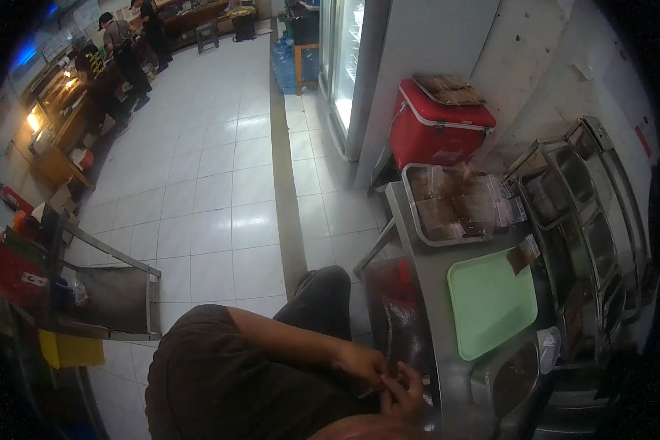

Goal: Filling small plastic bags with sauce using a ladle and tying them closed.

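My left hand (pixel 364 364) and my right hand (pixel 404 395) meet low in front of my body, beside the edge of a steel table (pixel 426 275). Their fingertips come together around something small and thin that is too blurred to name. On the table nearest my hands is a steel pan (pixel 478 385) with brown contents (pixel 516 374). A whitish plastic item (pixel 550 346) sits at its rim. Beyond it lies a light green tray (pixel 489 308), with one small zip bag of brown filling (pixel 522 256) on its far right corner.
A metal tray (pixel 429 240) of several brown-filled bags (pixel 462 203) stands at the table's far end. Steel pans on a rack (pixel 575 176) line the right side. Behind are a red cooler (pixel 440 126) and lit fridge (pixel 346 66). Several people (pixel 122 44) stand along the far-left counter.
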`<state>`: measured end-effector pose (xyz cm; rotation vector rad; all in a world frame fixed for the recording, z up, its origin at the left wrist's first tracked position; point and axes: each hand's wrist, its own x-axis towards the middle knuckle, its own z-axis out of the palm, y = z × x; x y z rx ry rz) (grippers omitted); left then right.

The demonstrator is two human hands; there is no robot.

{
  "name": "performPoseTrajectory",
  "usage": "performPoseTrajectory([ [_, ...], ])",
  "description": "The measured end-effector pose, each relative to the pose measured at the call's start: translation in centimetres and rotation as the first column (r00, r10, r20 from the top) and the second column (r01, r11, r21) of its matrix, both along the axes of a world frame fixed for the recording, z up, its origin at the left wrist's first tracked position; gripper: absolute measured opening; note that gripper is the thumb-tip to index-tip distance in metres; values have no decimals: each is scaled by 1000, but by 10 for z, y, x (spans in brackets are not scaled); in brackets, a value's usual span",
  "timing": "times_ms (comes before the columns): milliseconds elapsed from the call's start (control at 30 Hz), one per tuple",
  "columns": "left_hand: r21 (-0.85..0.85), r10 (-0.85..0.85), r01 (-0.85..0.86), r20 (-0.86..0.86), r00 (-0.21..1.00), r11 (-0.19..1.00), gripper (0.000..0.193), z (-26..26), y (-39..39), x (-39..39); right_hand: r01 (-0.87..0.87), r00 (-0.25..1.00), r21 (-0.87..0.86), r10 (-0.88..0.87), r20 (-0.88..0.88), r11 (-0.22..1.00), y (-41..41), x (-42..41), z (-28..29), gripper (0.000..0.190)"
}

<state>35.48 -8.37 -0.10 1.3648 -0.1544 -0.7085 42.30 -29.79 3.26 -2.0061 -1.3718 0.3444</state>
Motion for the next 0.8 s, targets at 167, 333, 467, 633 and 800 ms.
performPoseTrajectory([
  [167, -128, -16, -1, -135, 991, 992, 26, -8, -2, -1, 58, 998, 122, -53, -44, 991, -10, 1, -25, 30],
  [333, -240, -13, -55, -272, 962, 969, 17, -19, -7, 0, 103, 994, 50, -100, -46, 993, -14, -2, -17, 24],
  [467, -168, 29, -36, -45, 999, 985, 16, -24, -12, 2, 4, 993, 56, -11, 114, 998, -12, 2, -16, 24],
  [633, 285, 64, -208, 442, 895, 936, 23, -1, -17, -1, 8, 990, -36, -2, 144, 999, -13, 0, -35, 27],
  [800, 609, -7, -343, 498, 867, 715, 28, 4, -8, 4, -8, 990, -53, 15, 138, 999, -17, -4, -28, 23],
])
